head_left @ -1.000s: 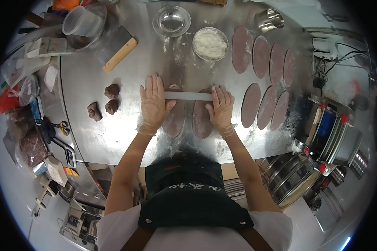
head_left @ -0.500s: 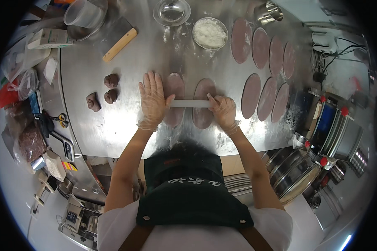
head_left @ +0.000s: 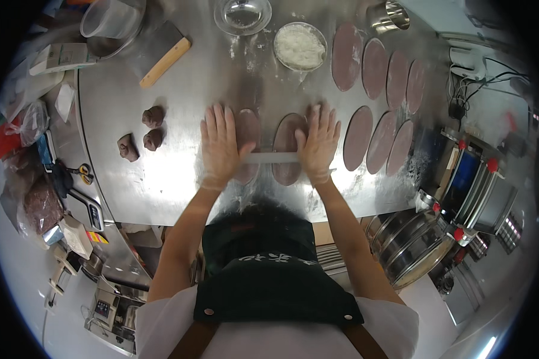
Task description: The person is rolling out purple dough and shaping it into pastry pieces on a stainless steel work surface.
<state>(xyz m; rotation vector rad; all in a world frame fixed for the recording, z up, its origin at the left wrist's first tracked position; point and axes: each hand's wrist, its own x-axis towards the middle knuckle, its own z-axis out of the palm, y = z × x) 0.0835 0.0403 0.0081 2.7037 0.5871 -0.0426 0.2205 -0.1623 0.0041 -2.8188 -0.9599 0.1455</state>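
My left hand (head_left: 220, 146) and my right hand (head_left: 317, 142), both in clear gloves, lie palm-down over the ends of a pale rolling pin (head_left: 269, 157), fingers stretched out flat. The pin crosses two flattened mauve dough ovals, the left oval (head_left: 247, 128) beside my left hand and the right oval (head_left: 286, 172) beside my right hand. Dark dough lumps (head_left: 153, 118) sit to the left. Several more dough ovals (head_left: 358, 136) lie in two rows to the right.
On the steel table (head_left: 185, 84) are a flour dish (head_left: 299, 45), glass bowl (head_left: 242, 15), steel cup (head_left: 392, 16) and scraper (head_left: 167, 57). Plastic containers, bags (head_left: 33, 125) and scissors (head_left: 84, 173) crowd the left; a roller machine (head_left: 473, 191) and cables stand at right.
The pin has moved toward my body relative to the dough ovals. My right hand's fingers, curled half a second ago, are now stretched out.
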